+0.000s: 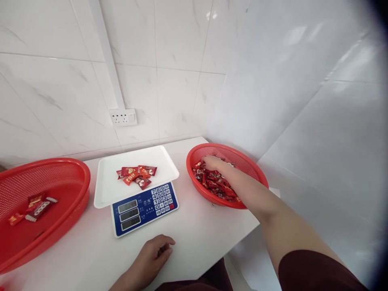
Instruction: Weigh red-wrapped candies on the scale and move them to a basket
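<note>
My right hand (211,163) reaches into the red mesh basket (194,186) on the right, among many small wrapped candies (216,188) in red and dark wrappers. Its fingers are bent down and closed at the candies; what is between them is hidden. On the white table, in front of the scale, rests my left hand (153,255), loosely curled, with a gap between thumb and fingers and nothing in it. Several red and orange candy packets (136,176) lie in a small heap on the white tray (109,182) of the digital scale (145,210).
At the left stands another red mesh basket (69,202), holding a few packets, among them a brown-wrapped bar (41,209). A wall socket (123,117) is on the tiled wall behind the scale. The table's (194,246) right edge runs beneath my right arm.
</note>
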A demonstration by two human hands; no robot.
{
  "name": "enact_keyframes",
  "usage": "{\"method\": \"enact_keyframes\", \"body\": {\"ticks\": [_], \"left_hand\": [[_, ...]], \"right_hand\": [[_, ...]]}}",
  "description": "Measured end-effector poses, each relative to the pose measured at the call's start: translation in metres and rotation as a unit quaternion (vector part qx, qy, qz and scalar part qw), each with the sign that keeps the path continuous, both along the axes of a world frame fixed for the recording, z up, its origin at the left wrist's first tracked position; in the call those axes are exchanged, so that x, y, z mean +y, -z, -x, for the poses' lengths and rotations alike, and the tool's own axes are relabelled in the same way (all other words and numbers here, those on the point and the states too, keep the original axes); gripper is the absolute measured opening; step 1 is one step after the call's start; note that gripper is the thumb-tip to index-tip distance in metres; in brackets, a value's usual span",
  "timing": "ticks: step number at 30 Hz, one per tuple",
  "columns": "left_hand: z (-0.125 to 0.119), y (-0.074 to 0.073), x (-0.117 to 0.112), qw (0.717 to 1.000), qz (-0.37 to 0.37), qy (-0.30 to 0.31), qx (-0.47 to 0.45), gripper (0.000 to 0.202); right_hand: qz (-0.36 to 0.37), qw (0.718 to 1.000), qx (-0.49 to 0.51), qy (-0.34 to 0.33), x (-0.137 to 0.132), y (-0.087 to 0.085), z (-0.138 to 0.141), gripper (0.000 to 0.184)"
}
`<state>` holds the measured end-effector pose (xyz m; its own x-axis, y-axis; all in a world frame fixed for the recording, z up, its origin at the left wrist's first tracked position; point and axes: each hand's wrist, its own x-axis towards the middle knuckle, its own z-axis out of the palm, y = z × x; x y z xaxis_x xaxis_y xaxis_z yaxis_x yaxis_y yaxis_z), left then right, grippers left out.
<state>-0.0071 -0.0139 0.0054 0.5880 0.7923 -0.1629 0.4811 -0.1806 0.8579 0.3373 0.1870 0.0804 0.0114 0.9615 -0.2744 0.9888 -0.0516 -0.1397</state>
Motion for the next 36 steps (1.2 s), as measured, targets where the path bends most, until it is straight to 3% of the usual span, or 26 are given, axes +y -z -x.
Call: {"method": "enact_keyframes", "body": {"ticks": [7,10,17,20,22,24,26,28,31,33,36], "left_hand": [[0.0,-0.001,-0.001,1.0,0.007,-0.005,0.001,0.024],[0.0,-0.002,-0.002,1.0,0.01,-0.007,0.003,0.023],[0.001,-0.002,-0.003,1.0,-0.004,-0.002,-0.005,0.025],[0.001,0.001,-0.003,1.0,0.0,-0.001,-0.006,0.025],[0.001,0.002,-0.003,1.0,0.01,-0.007,-0.007,0.024],[0.001,0.0,-0.004,0.999,0.03,-0.015,-0.02,0.023],[0.001,-0.007,-0.007,0.996,0.055,-0.025,-0.058,0.024],[0.001,-0.017,-0.01,0.99,0.069,-0.037,-0.119,0.033],[0.0,-0.032,-0.012,0.977,0.07,-0.055,-0.193,0.05],[0.001,-0.039,-0.011,0.977,0.046,-0.079,-0.192,0.05],[0.005,-0.048,-0.006,0.984,-0.036,-0.118,-0.126,0.035]], "right_hand": [[-0.017,1.0,0.017,0.014,0.002,0.011,0.014,0.033],[-0.01,0.999,0.023,0.019,0.003,0.008,0.012,0.034],[-0.026,0.993,0.112,0.02,-0.014,-0.028,-0.001,0.015],[-0.07,0.982,0.174,0.02,-0.032,-0.049,-0.001,0.02],[-0.107,0.967,0.23,0.02,-0.052,-0.062,0.005,0.028],[-0.145,0.926,0.349,0.017,-0.077,-0.071,0.016,0.034],[-0.149,0.908,0.391,0.015,-0.108,-0.074,0.033,0.034],[-0.101,0.903,0.418,-0.014,-0.138,-0.068,0.058,0.029],[-0.007,0.865,0.487,-0.125,-0.174,-0.042,0.105,0.021],[0.018,0.832,0.538,-0.133,-0.188,-0.018,0.136,0.018],[0.018,0.774,0.623,-0.11,-0.193,0.018,0.167,0.017]]}}
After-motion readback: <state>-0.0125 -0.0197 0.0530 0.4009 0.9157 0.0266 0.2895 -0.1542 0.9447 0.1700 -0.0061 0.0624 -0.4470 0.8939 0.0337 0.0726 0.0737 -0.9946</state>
